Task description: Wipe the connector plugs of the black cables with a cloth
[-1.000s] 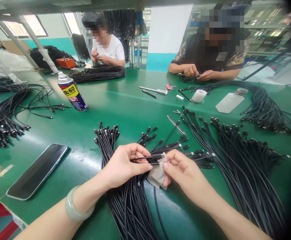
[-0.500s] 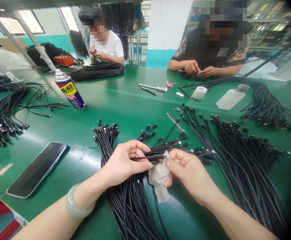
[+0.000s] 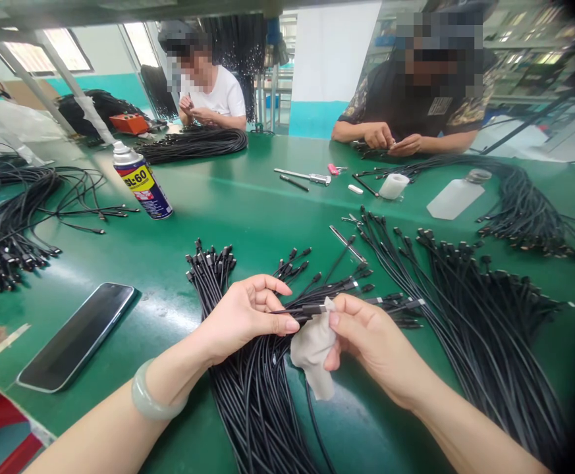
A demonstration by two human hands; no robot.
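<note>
My left hand (image 3: 255,313) pinches a black cable (image 3: 311,309) between thumb and fingers, just behind its plug. A whitish cloth (image 3: 311,349) hangs from my right hand (image 3: 366,336), whose thumb and forefinger press it around the plug's metal tip. The tip itself is mostly hidden by cloth and fingers. Below both hands runs a thick bundle of black cables (image 3: 262,408), its plugs fanned out beyond my left hand and to the right. Another large bundle of cables (image 3: 485,329) lies to the right of my right hand.
A phone (image 3: 77,336) and a spray can (image 3: 143,181) are on the left of the green table (image 3: 247,204). Calipers (image 3: 301,175), a white roll (image 3: 394,186) and a clear bottle (image 3: 458,195) lie farther back. Two co-workers sit opposite, with more cable bundles (image 3: 193,145) near them.
The view has tilted slightly, so things appear a little lower. My hands keep nearly the same grip; the left fingers have shifted slightly on the cable.
</note>
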